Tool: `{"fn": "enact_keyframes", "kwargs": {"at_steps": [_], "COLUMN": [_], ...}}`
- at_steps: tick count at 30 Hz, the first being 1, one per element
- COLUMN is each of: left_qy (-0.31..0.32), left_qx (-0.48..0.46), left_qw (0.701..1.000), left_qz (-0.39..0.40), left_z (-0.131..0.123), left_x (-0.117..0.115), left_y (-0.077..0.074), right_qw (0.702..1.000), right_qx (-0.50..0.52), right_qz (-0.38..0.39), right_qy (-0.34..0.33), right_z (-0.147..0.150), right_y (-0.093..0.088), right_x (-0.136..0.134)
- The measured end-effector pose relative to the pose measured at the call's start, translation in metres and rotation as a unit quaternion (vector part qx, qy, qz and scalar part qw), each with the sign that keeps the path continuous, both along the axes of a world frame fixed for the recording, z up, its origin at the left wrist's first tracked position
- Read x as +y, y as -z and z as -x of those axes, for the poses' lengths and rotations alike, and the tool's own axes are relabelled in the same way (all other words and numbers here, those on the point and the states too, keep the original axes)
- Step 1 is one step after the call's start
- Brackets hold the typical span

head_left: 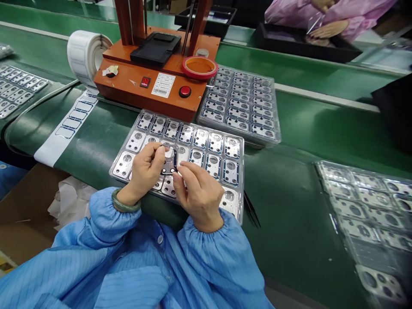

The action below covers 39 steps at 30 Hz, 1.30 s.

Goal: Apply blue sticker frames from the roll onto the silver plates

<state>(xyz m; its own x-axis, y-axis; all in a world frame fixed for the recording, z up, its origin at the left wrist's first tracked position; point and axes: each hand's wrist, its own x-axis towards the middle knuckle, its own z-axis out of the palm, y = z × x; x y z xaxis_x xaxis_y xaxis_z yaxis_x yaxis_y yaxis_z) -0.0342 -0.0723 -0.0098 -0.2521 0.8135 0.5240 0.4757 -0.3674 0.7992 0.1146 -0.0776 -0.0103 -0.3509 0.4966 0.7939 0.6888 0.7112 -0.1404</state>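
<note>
Just above a clear plastic tray (241,171) of small silver plates, I hold one metal plate (169,165) with a dark frame-shaped border and round holes. My left hand (146,167) is closed on its upper left edge, thumb against the forefinger. At its lower right corner, the thumb and forefinger of my right hand (199,191) are pinched together. Whether they grip the plate itself or only its dark border is hard to see. Several plates in the tray carry blue-edged frames, such as this plate (231,171); others look bare. My hands cover part of the lower rows.
Behind the tray stands an orange press (128,88) with a red tape roll (200,68) on it. A label roll (85,58) trails a strip of blue frames (75,118). Stacked trays (238,103), black tweezers (252,209) and another tray (367,197) lie rightward. A co-worker's hands (330,30) are opposite.
</note>
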Motion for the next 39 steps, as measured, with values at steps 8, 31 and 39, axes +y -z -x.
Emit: {"fn": "enact_keyframes", "kwargs": {"at_steps": [8, 31, 39], "left_qy": [0.021, 0.122, 0.161], "left_qx": [-0.045, -0.103, -0.092], "left_qw": [0.998, 0.983, 0.978], "left_qz": [0.027, 0.09, 0.093], "left_z": [0.0, 0.002, 0.003], "left_x": [-0.001, -0.005, -0.003], "left_y": [0.0, 0.0, -0.003], "right_qw": [0.985, 0.87, 0.886], "right_qx": [0.139, 0.199, 0.169], "right_qz": [0.097, 0.43, 0.41], "right_qy": [-0.028, -0.134, -0.138], "right_z": [-0.005, -0.005, -0.004], "right_y": [0.006, -0.009, -0.01], "right_x": [0.001, 0.003, 0.0]}}
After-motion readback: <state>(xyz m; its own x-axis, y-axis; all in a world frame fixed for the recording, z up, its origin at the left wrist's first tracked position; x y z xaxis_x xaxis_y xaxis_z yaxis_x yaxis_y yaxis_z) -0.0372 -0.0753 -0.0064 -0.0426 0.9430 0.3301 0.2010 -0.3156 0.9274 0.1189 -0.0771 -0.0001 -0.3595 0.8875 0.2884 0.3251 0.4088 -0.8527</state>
